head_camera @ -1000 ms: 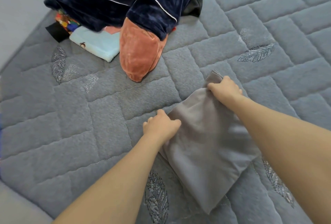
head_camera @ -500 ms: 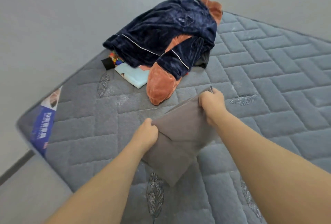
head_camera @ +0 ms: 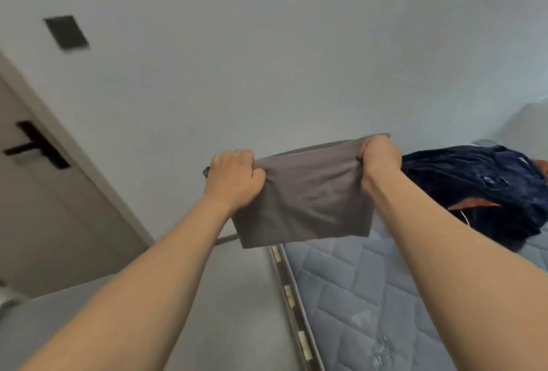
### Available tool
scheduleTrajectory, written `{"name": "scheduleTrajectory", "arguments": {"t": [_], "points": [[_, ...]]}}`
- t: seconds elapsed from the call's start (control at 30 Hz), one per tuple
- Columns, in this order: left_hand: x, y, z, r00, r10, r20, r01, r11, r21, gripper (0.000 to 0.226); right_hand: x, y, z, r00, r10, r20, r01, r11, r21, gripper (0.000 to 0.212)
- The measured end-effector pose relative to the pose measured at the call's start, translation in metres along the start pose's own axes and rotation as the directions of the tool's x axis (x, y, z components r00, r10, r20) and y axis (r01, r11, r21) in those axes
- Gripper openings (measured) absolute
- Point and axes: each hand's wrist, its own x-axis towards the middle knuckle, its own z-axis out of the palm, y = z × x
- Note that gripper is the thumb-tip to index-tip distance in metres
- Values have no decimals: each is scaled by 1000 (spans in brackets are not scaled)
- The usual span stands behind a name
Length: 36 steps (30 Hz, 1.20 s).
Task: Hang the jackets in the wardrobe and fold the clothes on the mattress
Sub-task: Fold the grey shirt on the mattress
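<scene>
At about nine o'clock in the head view stands a pale door [head_camera: 44, 207] with a dark lever handle [head_camera: 35, 146], and above it at ten o'clock a dark rectangular plate [head_camera: 66, 32] sits on the wall [head_camera: 267, 44].

Near the centre, the left hand [head_camera: 234, 180] is curled into a fist over the upper left corner of the grey folded garment [head_camera: 308, 198]. The cloth hangs in the air between both hands, clear of the mattress [head_camera: 370, 296] and out over the strip of floor [head_camera: 231, 296] beside it. The right hand [head_camera: 379, 158], at about one o'clock from centre, bunches the upper right corner the same way, fingers wrapped tight.

The top edge runs nearly straight between the fists while the body drapes flat with only faint creases, so it looks light, thin and soft, with no stiffness of its own. It should not slip from a pinch, but it will sag wherever it is unsupported, so the two top corners are the sensible places to hold it, and a fold would best be laid against the mattress.

At three o'clock, a dark navy velvet garment [head_camera: 474, 189] lies heaped on the mattress, with a rust-orange piece [head_camera: 471, 204] showing through it; that pile looks thicker and heavier
</scene>
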Motion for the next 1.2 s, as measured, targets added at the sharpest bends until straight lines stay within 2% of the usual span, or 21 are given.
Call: {"name": "scheduleTrajectory", "arguments": {"t": [0.03, 0.1, 0.2, 0.27, 0.4, 0.5, 0.6, 0.77, 0.93, 1.03, 1.2], "points": [[-8, -28, -19, 998, -55, -14, 55, 998, 13, 25, -14, -6, 26, 1000, -6, 19, 7, 999, -33, 25], [-32, -88, -57, 985, -165, -45, 167, 985, 52, 24, -48, -16, 88, 997, -13, 75, 9, 999, 43, 15], [-75, -170, -105, 964, -253, -81, 262, 957, 126, 21, -119, -31, 175, 984, -42, 171, 27, 996, 91, 22], [-103, -216, -138, 951, -281, -126, 301, 936, 183, 27, -161, -36, 218, 966, -54, 252, 27, 994, 108, 17], [-164, -272, -205, 896, -373, -241, 438, 830, 346, 38, -238, -44, 287, 920, -98, 379, 45, 988, 147, 31], [-211, -284, -252, 832, -477, -284, 555, 718, 419, 34, -299, -53, 314, 859, -105, 501, 36, 989, 146, 19], [-256, -284, -298, 763, -555, -332, 642, 589, 491, 39, -357, -60, 326, 772, -130, 623, 18, 983, 182, 14], [-340, -270, -364, 678, -591, -437, 721, 421, 550, 59, -451, -61, 332, 628, -156, 763, 8, 981, 194, 25], [-439, -241, -427, 581, -629, -517, 772, 224, 595, 46, -563, -45, 315, 510, -177, 842, 31, 982, 188, 28], [-509, -231, -472, 475, -654, -589, 817, 79, 571, 45, -646, -41, 291, 395, -237, 887, 49, 970, 238, 17], [-620, -223, -546, 310, -624, -717, 854, -147, 498, 36, -780, -36, 252, 148, -432, 890, 73, 902, 426, 26]]}}
